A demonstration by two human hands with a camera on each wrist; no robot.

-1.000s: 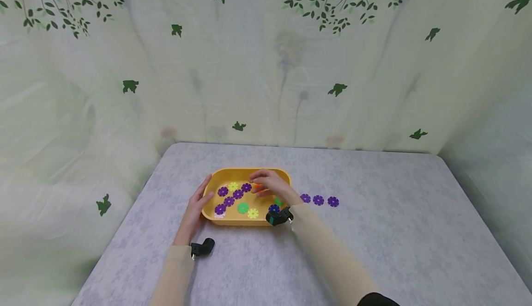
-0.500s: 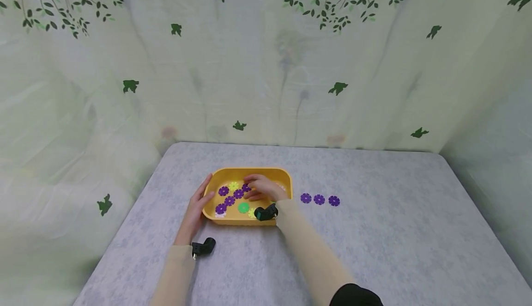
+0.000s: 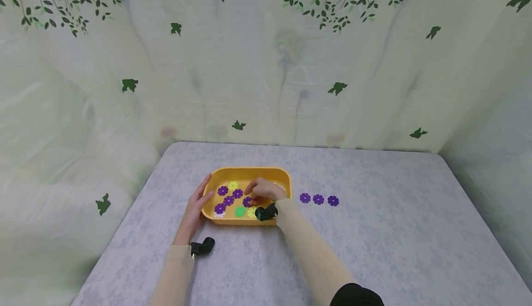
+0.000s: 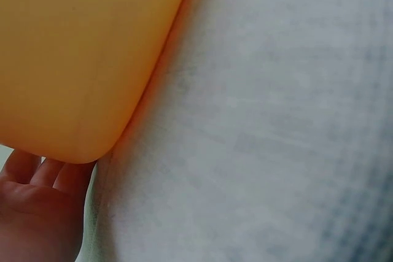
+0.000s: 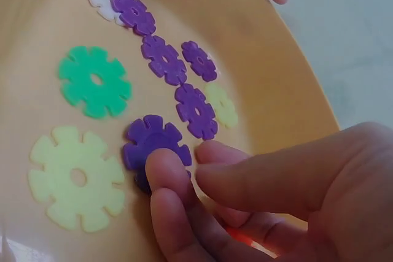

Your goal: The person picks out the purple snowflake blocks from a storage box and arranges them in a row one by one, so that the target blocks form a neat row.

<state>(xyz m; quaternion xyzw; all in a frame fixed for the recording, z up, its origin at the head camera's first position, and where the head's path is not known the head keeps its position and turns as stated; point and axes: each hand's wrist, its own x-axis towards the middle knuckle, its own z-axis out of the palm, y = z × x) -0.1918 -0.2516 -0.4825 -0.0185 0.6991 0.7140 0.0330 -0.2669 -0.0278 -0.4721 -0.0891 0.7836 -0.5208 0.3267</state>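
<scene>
My left hand (image 3: 194, 206) grips the left end of a yellow tray (image 3: 241, 172), its thumb over the rim; in the left wrist view its fingers (image 4: 43, 179) lie under the tray's corner. Inside the tray, my right hand (image 3: 264, 189) has its fingers bent, with the fingertips and thumb at a purple snowflake disc (image 5: 153, 136). One fingertip covers part of that disc. Left of it lie several other purple discs (image 5: 195, 111), a green disc (image 5: 95, 82), yellow discs (image 5: 77, 178) and a white disc (image 5: 103, 1). The tray's right part is partly hidden by my right hand.
To the right of the tray, three purple discs (image 3: 318, 199) lie in a row on the grey table (image 3: 395, 223). Something orange-red (image 5: 245, 237) shows behind the right fingers. A pale curtain (image 3: 266, 65) with leaf prints hangs behind the table.
My right hand has moved left within the tray, and its fingers have drawn together. The purple disc has shifted toward me with them, and the green disc slightly left. My left hand stays put.
</scene>
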